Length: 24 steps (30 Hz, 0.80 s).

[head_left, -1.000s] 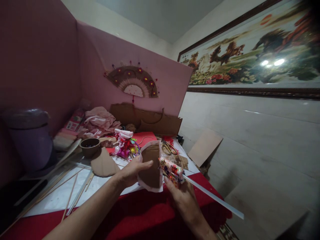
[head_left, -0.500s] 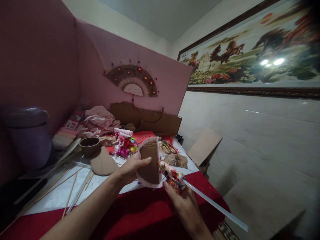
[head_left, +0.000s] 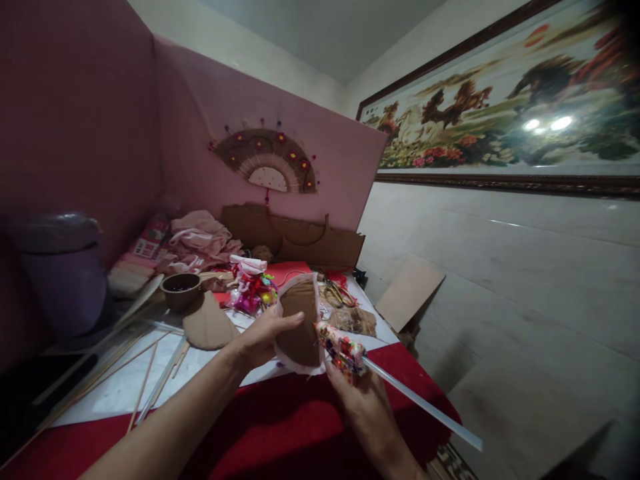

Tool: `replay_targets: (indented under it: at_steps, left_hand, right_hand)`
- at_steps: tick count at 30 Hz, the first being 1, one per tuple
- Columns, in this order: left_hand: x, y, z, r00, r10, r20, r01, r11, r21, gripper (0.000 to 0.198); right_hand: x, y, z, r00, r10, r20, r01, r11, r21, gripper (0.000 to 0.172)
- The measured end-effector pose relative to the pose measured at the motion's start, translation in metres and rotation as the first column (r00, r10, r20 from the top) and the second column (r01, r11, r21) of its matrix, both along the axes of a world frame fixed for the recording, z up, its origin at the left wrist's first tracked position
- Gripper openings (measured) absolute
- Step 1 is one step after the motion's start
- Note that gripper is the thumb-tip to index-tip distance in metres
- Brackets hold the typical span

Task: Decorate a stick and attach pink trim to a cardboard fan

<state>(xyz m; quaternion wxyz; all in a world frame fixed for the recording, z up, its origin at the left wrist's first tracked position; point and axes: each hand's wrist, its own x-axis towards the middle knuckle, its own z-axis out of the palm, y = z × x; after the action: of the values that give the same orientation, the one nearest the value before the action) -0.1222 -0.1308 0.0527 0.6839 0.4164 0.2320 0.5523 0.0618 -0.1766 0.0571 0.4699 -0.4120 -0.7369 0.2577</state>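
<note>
Held upright above the table is a half-round cardboard piece (head_left: 299,333) with pale pink cloth folded over its edge. My left hand (head_left: 273,330) grips its left side, thumb across the brown cardboard face. My right hand (head_left: 357,393) is closed around a brightly decorated glue gun (head_left: 345,348). A long translucent glue stick (head_left: 425,403) sticks out of its back end toward the lower right. The nozzle points left and meets the piece's right edge; whether it touches the surface is too small to tell.
On the table lie a fan-shaped cardboard piece (head_left: 210,323), a brown bowl (head_left: 181,291), thin wooden sticks (head_left: 143,387), scissors (head_left: 337,293) and colourful trimmings (head_left: 253,287). Pink cloth (head_left: 203,240) is heaped behind. A decorated fan (head_left: 270,160) hangs on the pink board. A purple bin (head_left: 63,280) stands left.
The glue gun has shifted slightly left, its nozzle now at the cardboard piece's right edge. The glue stick's far end has moved left and up. My left hand keeps its grip.
</note>
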Motion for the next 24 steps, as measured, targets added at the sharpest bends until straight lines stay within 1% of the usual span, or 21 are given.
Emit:
replay_targets:
  at_steps: [3,6,11,16,20,24]
  left_hand:
    - [-0.002,0.003,-0.003,1.0,-0.005,-0.01,0.005,1.0,0.0,0.037]
    - [-0.003,0.004,-0.005,1.0,0.007,-0.005,-0.007,1.0,-0.005,0.035]
    - [-0.002,0.003,-0.003,0.999,0.026,0.039,-0.026,1.0,0.006,0.046]
    - [-0.001,0.001,0.0,0.998,0.058,0.026,-0.058,0.998,-0.008,0.058]
    - [-0.002,0.001,0.0,0.997,0.074,0.024,-0.074,0.997,-0.022,0.058]
    - [-0.003,0.003,0.0,0.995,0.093,0.037,-0.092,0.996,-0.011,0.057]
  right_hand:
    - [0.0,-0.002,-0.001,1.0,-0.011,-0.02,0.012,1.0,0.02,0.026]
    - [0.0,-0.003,-0.005,1.0,-0.019,-0.023,0.018,0.999,-0.041,0.027]
    - [0.001,-0.003,-0.015,1.0,-0.016,-0.013,0.014,0.994,-0.109,0.03]
    - [0.0,-0.004,-0.016,0.999,-0.041,-0.012,0.039,0.992,-0.121,0.029]
    - [0.002,-0.005,-0.018,0.998,-0.058,0.0,0.057,0.99,-0.126,0.028]
    - [0.004,-0.006,-0.023,0.997,-0.063,0.031,0.067,0.99,-0.122,0.031]
